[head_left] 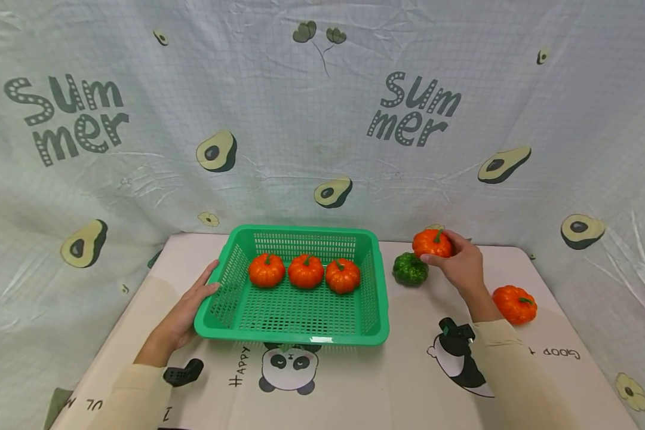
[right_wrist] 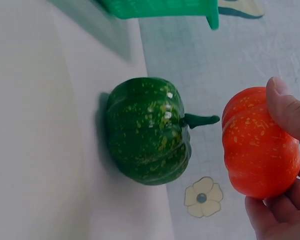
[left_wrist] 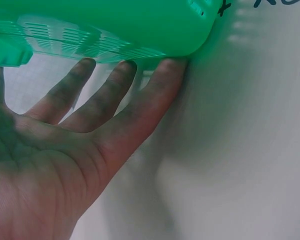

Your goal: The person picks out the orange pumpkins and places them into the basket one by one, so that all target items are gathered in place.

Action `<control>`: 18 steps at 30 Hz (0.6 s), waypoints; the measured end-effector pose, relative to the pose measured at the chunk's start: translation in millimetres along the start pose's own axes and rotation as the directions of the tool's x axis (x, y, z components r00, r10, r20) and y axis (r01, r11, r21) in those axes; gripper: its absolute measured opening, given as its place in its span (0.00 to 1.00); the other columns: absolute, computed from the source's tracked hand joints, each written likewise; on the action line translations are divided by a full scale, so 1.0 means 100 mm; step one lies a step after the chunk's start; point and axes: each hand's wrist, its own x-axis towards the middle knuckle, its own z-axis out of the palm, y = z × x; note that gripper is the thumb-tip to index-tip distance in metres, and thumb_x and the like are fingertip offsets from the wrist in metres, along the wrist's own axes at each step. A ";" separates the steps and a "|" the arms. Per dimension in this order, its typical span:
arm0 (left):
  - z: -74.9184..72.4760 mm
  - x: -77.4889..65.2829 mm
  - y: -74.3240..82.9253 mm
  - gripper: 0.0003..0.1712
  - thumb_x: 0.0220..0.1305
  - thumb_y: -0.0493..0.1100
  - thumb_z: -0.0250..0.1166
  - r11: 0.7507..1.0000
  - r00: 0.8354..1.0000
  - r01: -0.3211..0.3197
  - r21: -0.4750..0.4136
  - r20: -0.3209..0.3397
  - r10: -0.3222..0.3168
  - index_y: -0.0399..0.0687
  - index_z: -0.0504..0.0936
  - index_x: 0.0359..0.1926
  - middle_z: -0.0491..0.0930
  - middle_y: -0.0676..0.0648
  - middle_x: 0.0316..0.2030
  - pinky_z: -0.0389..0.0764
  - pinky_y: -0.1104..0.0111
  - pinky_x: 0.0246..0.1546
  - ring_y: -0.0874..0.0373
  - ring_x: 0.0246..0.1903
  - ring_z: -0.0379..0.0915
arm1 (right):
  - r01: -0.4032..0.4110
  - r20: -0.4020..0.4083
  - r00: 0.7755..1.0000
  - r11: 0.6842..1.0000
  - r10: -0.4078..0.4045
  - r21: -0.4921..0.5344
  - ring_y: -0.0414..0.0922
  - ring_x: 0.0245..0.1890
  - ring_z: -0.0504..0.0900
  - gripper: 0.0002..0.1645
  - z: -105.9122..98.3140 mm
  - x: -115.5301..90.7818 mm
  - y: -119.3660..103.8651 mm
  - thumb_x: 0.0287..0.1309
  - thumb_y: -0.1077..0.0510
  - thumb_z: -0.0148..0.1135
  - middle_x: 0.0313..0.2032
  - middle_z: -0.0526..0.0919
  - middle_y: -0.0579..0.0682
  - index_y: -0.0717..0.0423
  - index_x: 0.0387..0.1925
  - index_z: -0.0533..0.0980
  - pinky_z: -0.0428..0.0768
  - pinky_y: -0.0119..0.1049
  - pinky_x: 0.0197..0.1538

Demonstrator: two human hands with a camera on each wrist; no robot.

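My right hand (head_left: 462,263) holds an orange pumpkin (right_wrist: 260,142) between thumb and fingers, raised over the table behind a green pumpkin (right_wrist: 147,131). The green one sits on the table just right of the green plastic basket (head_left: 292,340). Inside the basket, three orange pumpkins (head_left: 306,272) stand in a row toward the back. At the basket's left side, my left hand (head_left: 185,307) has its fingers extended; in the left wrist view the fingertips (left_wrist: 167,67) are right against the basket's lower wall.
Another orange pumpkin (head_left: 515,304) rests on the table at the right, beside my right forearm. The pale table (head_left: 349,388) carries printed pandas and lettering. Behind it hangs a light cloth (head_left: 279,107) with avocado prints.
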 end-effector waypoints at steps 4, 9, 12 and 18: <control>-0.01 0.01 -0.01 0.40 0.83 0.58 0.43 1.000 1.000 0.001 0.007 -0.012 -0.001 0.75 0.31 0.84 0.31 0.42 0.85 0.73 0.71 0.55 0.37 0.78 0.44 | 0.000 0.011 1.000 1.000 0.000 -0.001 0.63 0.74 0.68 0.53 0.03 -0.01 -0.03 0.56 0.55 0.79 0.76 0.67 0.64 0.60 0.78 0.63 0.68 0.58 0.74; -0.01 0.01 -0.01 0.39 0.83 0.58 0.43 1.000 1.000 0.002 0.017 -0.017 -0.001 0.75 0.32 0.84 0.31 0.41 0.85 0.73 0.68 0.57 0.37 0.78 0.44 | 0.012 0.022 1.000 1.000 -0.012 0.013 0.63 0.75 0.67 0.53 0.06 -0.02 -0.05 0.57 0.55 0.79 0.76 0.67 0.63 0.59 0.78 0.62 0.67 0.57 0.74; -0.01 0.01 -0.01 0.40 0.83 0.58 0.43 1.000 1.000 0.006 0.021 -0.018 -0.006 0.75 0.31 0.84 0.31 0.41 0.85 0.73 0.68 0.58 0.37 0.78 0.44 | 0.020 0.028 0.999 1.000 -0.021 0.017 0.62 0.75 0.68 0.52 0.07 -0.03 -0.06 0.57 0.56 0.79 0.76 0.67 0.63 0.59 0.78 0.63 0.68 0.57 0.74; 0.01 0.00 0.00 0.40 0.84 0.57 0.42 1.000 1.000 0.011 0.023 -0.014 -0.010 0.74 0.31 0.84 0.31 0.41 0.85 0.71 0.67 0.59 0.37 0.78 0.44 | 0.052 0.029 0.998 0.999 -0.052 0.008 0.62 0.74 0.69 0.51 0.09 -0.04 -0.08 0.56 0.56 0.79 0.76 0.68 0.63 0.59 0.77 0.64 0.69 0.56 0.73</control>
